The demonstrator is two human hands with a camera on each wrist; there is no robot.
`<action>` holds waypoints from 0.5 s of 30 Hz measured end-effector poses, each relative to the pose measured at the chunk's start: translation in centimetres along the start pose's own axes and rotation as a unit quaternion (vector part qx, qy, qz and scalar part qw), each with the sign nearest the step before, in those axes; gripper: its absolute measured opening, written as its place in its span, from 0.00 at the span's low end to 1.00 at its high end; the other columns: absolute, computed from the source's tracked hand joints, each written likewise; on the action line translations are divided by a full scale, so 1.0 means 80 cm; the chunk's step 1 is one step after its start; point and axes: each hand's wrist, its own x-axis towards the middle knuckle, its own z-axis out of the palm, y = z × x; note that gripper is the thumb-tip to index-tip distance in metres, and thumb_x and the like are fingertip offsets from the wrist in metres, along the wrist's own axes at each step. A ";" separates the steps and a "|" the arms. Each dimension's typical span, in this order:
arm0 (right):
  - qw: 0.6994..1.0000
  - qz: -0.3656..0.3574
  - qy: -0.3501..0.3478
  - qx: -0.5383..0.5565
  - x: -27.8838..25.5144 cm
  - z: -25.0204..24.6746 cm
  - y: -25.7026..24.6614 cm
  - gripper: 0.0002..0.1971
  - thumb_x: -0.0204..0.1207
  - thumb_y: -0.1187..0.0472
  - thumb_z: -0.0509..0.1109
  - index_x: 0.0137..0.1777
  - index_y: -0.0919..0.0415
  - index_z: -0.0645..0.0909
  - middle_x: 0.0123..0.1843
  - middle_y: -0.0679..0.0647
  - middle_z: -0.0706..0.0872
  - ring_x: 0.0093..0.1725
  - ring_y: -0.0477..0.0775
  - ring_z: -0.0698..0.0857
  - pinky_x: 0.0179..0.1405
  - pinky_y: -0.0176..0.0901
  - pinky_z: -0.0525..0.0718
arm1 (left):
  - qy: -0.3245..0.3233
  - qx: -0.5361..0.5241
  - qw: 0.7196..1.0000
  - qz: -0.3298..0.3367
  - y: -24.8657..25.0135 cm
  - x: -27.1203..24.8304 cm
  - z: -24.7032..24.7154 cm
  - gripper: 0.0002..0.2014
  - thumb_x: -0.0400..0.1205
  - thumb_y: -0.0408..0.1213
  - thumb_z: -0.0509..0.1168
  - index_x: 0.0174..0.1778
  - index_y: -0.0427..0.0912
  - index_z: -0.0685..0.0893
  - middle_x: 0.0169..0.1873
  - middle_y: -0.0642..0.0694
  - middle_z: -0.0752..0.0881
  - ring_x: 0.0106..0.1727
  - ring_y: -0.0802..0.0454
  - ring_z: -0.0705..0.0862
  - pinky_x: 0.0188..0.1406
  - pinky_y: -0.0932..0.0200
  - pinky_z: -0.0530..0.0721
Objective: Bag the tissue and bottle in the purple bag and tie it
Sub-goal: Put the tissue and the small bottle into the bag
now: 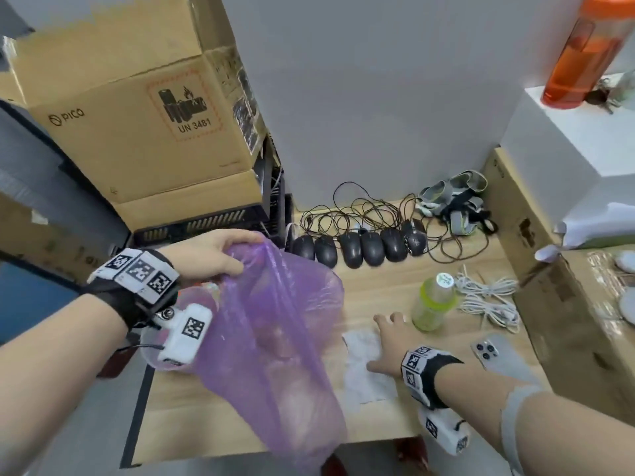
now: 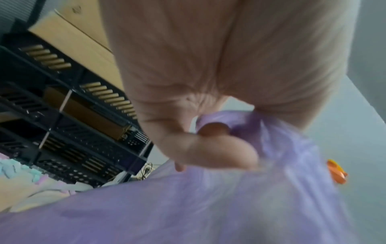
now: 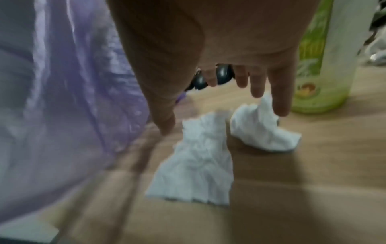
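My left hand [image 1: 220, 254] grips the gathered rim of the translucent purple bag [image 1: 275, 338], holding it up over the wooden table; in the left wrist view the fingers [image 2: 208, 148] pinch the purple bag [image 2: 188, 206]. My right hand [image 1: 388, 341] is spread flat with straight fingers over the white tissue [image 1: 364, 365] on the table. In the right wrist view its fingertips [image 3: 279, 102] hover just above two crumpled pieces of tissue [image 3: 198, 161]. A green-labelled plastic bottle [image 1: 434, 300] with a white cap stands upright just right of that hand, also visible as the bottle [image 3: 319, 66].
Several black computer mice [image 1: 360, 247] with tangled cables line the back of the table [image 1: 206, 417]. White cables [image 1: 488, 297] and a phone [image 1: 498, 355] lie to the right. Cardboard boxes [image 1: 137, 132] and black crates [image 2: 62, 115] stand at the left, another box [image 1: 567, 304] at the right.
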 end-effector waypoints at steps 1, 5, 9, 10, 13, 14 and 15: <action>1.000 -0.002 -0.006 -0.011 0.001 0.018 0.004 0.51 0.53 0.38 0.75 0.77 0.48 0.57 0.74 0.59 0.61 0.72 0.66 0.69 0.60 0.57 0.81 | 0.014 -0.019 1.000 -0.003 0.000 0.006 0.012 0.40 0.61 0.28 0.64 0.71 0.62 0.80 0.58 0.32 0.87 0.37 0.44 0.78 0.31 0.58 0.78; 0.996 -0.004 -0.003 -0.085 0.010 0.073 0.016 0.41 0.60 0.44 0.75 0.73 0.46 0.61 0.77 0.60 0.56 0.76 0.67 0.61 0.58 0.59 0.80 | 0.036 -0.052 0.998 0.017 0.004 0.026 0.048 0.47 0.62 0.25 0.62 0.80 0.60 0.73 0.72 0.55 0.79 0.30 0.50 0.75 0.27 0.58 0.75; 0.995 -0.031 -0.007 -0.098 0.014 0.076 0.035 0.16 0.70 0.67 0.67 0.58 0.59 0.77 0.63 0.60 0.71 0.65 0.65 0.75 0.51 0.52 0.81 | 0.045 -0.046 0.997 0.034 0.002 0.041 0.060 0.49 0.67 0.20 0.63 0.85 0.59 0.65 0.78 0.62 0.70 0.25 0.57 0.74 0.23 0.65 0.76; 0.997 -0.032 -0.023 -0.073 0.013 0.072 0.040 0.13 0.69 0.70 0.66 0.54 0.60 0.78 0.60 0.59 0.73 0.61 0.64 0.79 0.51 0.49 0.80 | 0.043 -0.044 0.997 0.036 0.002 0.043 0.062 0.49 0.69 0.18 0.63 0.85 0.59 0.63 0.79 0.61 0.69 0.24 0.58 0.75 0.23 0.66 0.76; 0.998 -0.042 -0.022 0.051 0.004 0.044 0.051 0.06 0.67 0.62 0.67 0.44 0.54 0.76 0.50 0.57 0.81 0.53 0.62 0.84 0.44 0.40 0.73 | 0.030 -0.040 0.998 0.037 0.005 0.053 0.067 0.51 0.65 0.24 0.64 0.86 0.58 0.61 0.81 0.54 0.70 0.34 0.47 0.77 0.24 0.63 0.77; 0.992 -0.043 -0.006 0.117 -0.001 0.031 0.051 0.06 0.64 0.58 0.66 0.41 0.52 0.76 0.44 0.56 0.83 0.49 0.62 0.84 0.41 0.40 0.71 | 0.023 -0.041 0.998 0.033 0.009 0.058 0.070 0.52 0.63 0.25 0.64 0.86 0.59 0.60 0.79 0.49 0.73 0.37 0.44 0.77 0.26 0.60 0.78; 0.980 -0.050 0.017 0.191 -0.008 0.014 0.049 0.05 0.61 0.56 0.64 0.37 0.49 0.75 0.37 0.53 0.82 0.44 0.62 0.84 0.37 0.42 0.71 | 0.013 -0.044 0.998 0.031 0.013 0.063 0.073 0.53 0.63 0.26 0.65 0.86 0.60 0.59 0.75 0.42 0.78 0.39 0.43 0.77 0.29 0.57 0.78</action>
